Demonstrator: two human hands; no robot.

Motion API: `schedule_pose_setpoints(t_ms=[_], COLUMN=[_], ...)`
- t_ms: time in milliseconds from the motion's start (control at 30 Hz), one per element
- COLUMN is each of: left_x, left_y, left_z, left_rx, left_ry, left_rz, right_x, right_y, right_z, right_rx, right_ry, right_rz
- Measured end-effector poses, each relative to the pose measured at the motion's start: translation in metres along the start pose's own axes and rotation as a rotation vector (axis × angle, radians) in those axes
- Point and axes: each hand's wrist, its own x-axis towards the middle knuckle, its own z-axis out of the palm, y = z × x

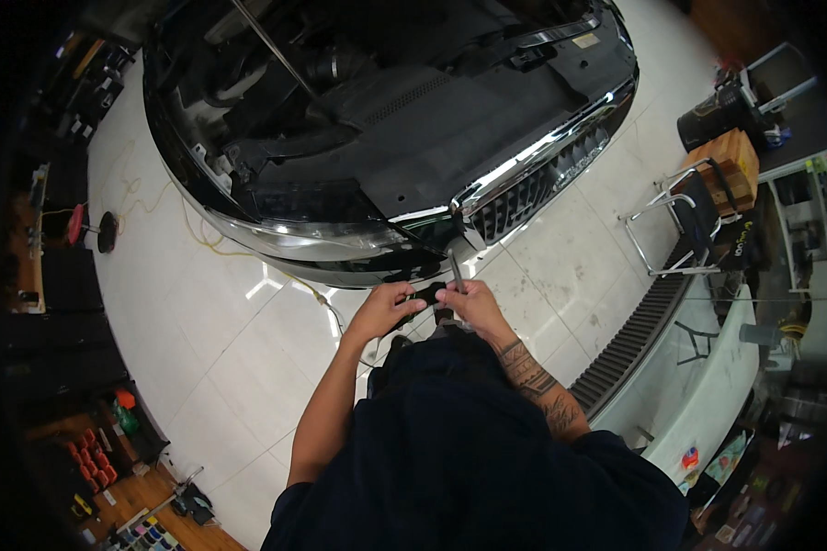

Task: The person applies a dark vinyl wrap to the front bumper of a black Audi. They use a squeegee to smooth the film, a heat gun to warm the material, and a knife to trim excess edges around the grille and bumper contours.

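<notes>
Both hands meet in front of my body, close to the front corner of a black car (322, 274) whose hood is up. Between them is a small black piece (426, 295), too dark to tell its kind. My left hand (382, 312) is closed on its left end with thumb and fingers. My right hand (478, 309) is closed too, holding a slim grey bar-like tool (456, 268) that points up toward the bumper, while its thumb touches the black piece. The clear headlight (312, 241) and the chrome grille (538, 184) lie just beyond.
A yellow cord (202, 242) runs over the pale tiled floor (220, 367) at the left. To the right stand a metal-framed folding step (671, 216), a cardboard box (728, 165) and a dark floor grate (629, 344). A wooden bench (147, 496) is at the lower left.
</notes>
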Motion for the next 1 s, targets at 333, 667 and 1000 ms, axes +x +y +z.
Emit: schedule_pose_setpoints(t_ms=[333,667,1000], left_x=[0.061,0.071,0.083], left_y=[-0.006,-0.011,-0.015], left_z=[-0.058,-0.064,-0.07], left_rx=[0.319,0.42,0.303], left_ry=[0.183,0.214,0.429], left_rz=[-0.197,-0.199,-0.128], right_x=[0.128,0.135,0.147], right_y=[-0.02,-0.024,-0.032], right_z=[-0.047,-0.059,-0.043], right_rx=[-0.17,-0.258,-0.318], right_ry=[0.239,0.222,0.42], right_rz=[-0.223,-0.183,-0.267])
